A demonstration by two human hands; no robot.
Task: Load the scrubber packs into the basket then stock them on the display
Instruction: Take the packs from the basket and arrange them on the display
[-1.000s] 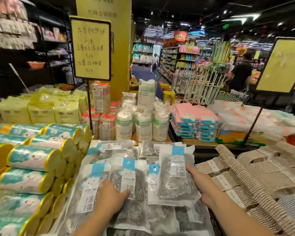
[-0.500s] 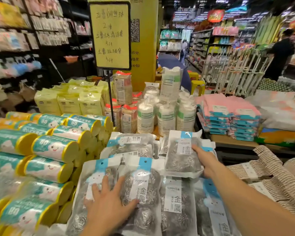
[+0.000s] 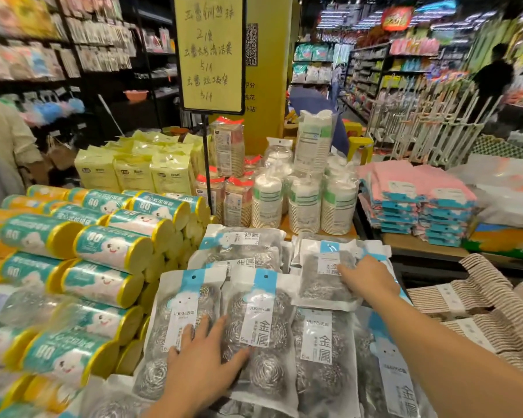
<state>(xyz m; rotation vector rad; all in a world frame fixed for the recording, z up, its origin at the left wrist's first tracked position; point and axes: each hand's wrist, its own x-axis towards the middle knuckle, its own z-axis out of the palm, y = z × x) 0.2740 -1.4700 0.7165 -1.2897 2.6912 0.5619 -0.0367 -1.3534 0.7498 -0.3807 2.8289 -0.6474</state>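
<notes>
Both hands have pushed forward since a second ago. In the head view, the right hand (image 3: 367, 279) has set its scrubber pack (image 3: 320, 286) on the back row of the display and lies on it with fingers fairly straight. The left hand (image 3: 200, 366) spreads flat across two front packs (image 3: 263, 321), gripping nothing. The packs look light, soft and slippery in their film; the stiffer blue top edge seems the surest hold.

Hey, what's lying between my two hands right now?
Head view: only scrubber packs, lying flat and overlapping. The left hand presses the front packs; the right hand rests on one farther back.
</notes>
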